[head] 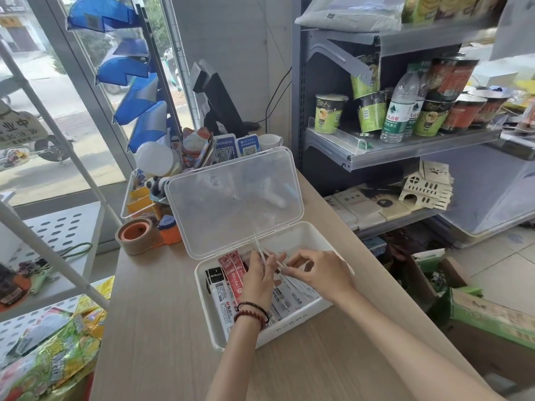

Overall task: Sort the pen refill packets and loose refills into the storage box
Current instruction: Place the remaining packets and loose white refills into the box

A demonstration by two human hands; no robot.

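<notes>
I read "M&G" on the black-topped white refill packet (pixel 215 277) at the left end of the white plastic storage box (pixel 315 235), and again lower on its label. The pale cloud-shaped hanging sign (pixel 17 131) at the window shows "业中" and "30-19:30". The clear plastic water bottle (pixel 395 118) has "夫山泉" on its green label.

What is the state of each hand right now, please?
Left hand: holds loose refills over the storage box.
Right hand: pinches the same refills at their lower end.
</notes>
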